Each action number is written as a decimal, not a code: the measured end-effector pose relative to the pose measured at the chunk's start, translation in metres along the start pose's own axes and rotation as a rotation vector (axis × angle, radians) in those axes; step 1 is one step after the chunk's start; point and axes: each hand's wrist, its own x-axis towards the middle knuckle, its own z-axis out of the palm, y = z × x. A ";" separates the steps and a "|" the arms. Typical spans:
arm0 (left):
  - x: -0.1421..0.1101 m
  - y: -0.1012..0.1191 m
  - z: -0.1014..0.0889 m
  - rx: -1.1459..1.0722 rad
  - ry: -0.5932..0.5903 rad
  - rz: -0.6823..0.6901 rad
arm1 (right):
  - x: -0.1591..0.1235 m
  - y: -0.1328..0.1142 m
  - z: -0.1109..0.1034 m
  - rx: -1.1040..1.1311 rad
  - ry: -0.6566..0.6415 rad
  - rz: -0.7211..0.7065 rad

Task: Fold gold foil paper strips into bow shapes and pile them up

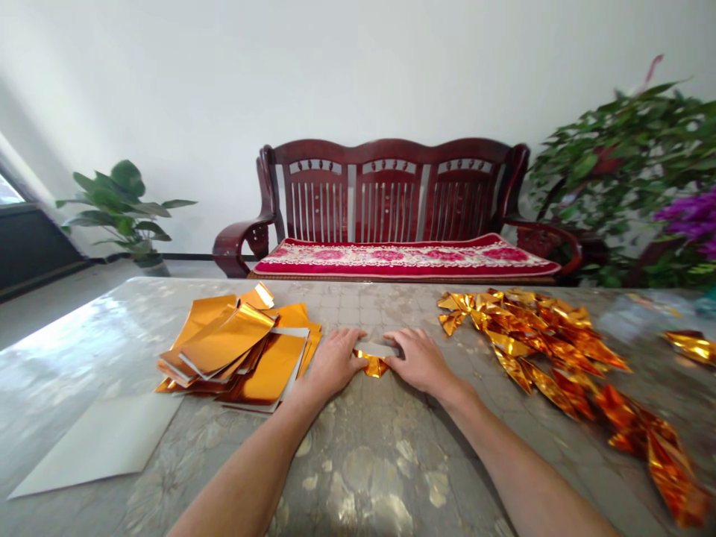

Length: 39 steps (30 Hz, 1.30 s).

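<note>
Between my two hands, just above or on the table, is a partly folded sheet of gold foil paper (374, 365), its pale back showing along the far side. My left hand (335, 359) pinches its left end between thumb and fingers. On the opposite end, my right hand (421, 359) grips it the same way. Left of my hands lies a loose stack of flat gold foil sheets (235, 343), some with white backs up. To the right spreads a heap of folded gold foil pieces (548, 335), pointed and crumpled-looking, trailing toward the near right corner.
A white sheet (106, 440) lies at the table's left. Clear plastic (643, 317) and another gold piece (692, 347) sit at the far right. Beyond the patterned table (358, 455) stand a dark red wooden bench (385, 201) and potted plants (123, 209) at the left and right.
</note>
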 end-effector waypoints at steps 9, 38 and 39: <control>0.003 0.000 -0.002 -0.024 -0.138 -0.107 | 0.001 -0.004 -0.011 0.028 -0.093 -0.024; -0.025 0.012 -0.005 0.214 0.007 0.166 | -0.017 0.004 -0.009 0.013 0.041 -0.289; -0.025 0.013 -0.006 0.241 0.001 0.179 | -0.019 0.004 -0.010 -0.007 0.047 -0.309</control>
